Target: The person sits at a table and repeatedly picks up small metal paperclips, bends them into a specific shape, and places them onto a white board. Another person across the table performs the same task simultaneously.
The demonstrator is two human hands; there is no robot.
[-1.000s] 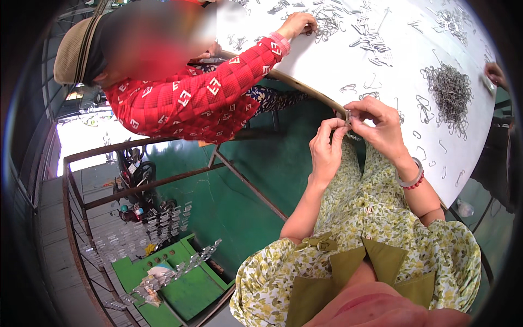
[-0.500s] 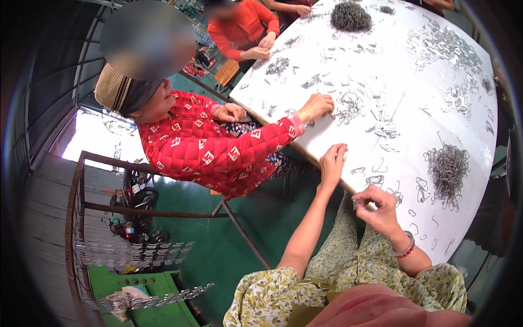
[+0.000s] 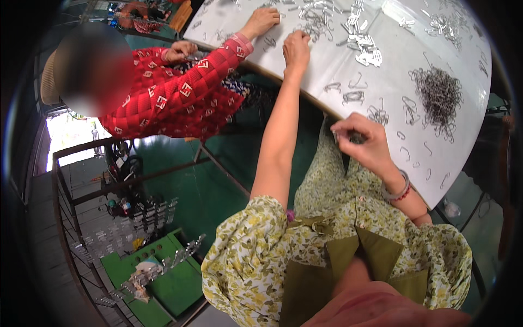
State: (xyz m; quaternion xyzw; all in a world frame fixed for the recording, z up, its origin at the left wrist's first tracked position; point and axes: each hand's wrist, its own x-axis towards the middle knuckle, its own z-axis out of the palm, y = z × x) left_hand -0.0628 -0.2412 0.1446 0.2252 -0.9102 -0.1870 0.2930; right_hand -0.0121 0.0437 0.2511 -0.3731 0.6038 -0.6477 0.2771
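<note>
Left hand (image 3: 297,46) reaching out flat onto white counter (image 3: 392,71), fingers on loose wire clips (image 3: 359,41); right hand (image 3: 362,141) pinching one clip at counter edge. Mid-pickup, probably; next needs a clean single-clip grab.

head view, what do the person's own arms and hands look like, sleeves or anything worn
Both forearms are bare. The short sleeves are yellow-green floral fabric ending above the elbow, over an olive apron bib. The right wrist carries a pale bangle and a red beaded bracelet. The left hand and right hand wear no gloves; no rings can be made out.
</note>
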